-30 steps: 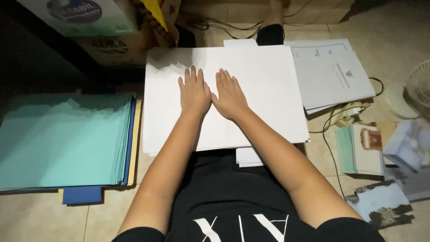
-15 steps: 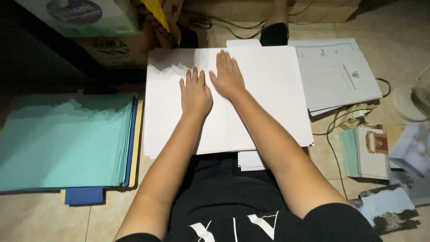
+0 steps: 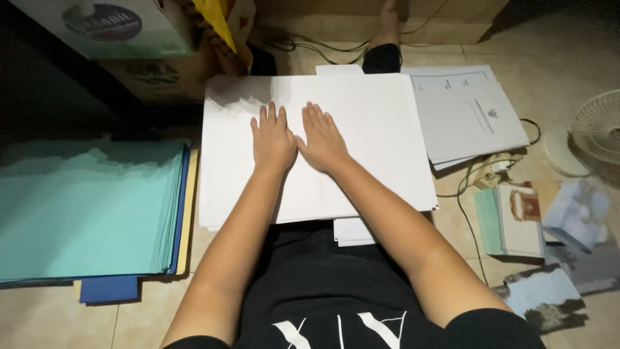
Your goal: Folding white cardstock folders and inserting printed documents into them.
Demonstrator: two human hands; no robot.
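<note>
1. Black cloth of the person's shirt (image 3: pixel 323 304) fills the near edge
2. White paper stack (image 3: pixel 361 129) lies on their lap and the floor; left hand (image 3: pixel 272 141) and right hand (image 3: pixel 323 141) press flat on it, fingers spread, gripping nothing
3. Teal sheets (image 3: pixel 84 207) lie left, printed papers (image 3: pixel 465 113) right
4. Cardboard boxes (image 3: pixel 129 39) stand beyond

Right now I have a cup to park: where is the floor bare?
Bare tile shows at the near left, in front of the teal paper stack. Another bare patch lies far right, beyond the printed sheets. Crowded: booklets, cable and fan on the right.
</note>
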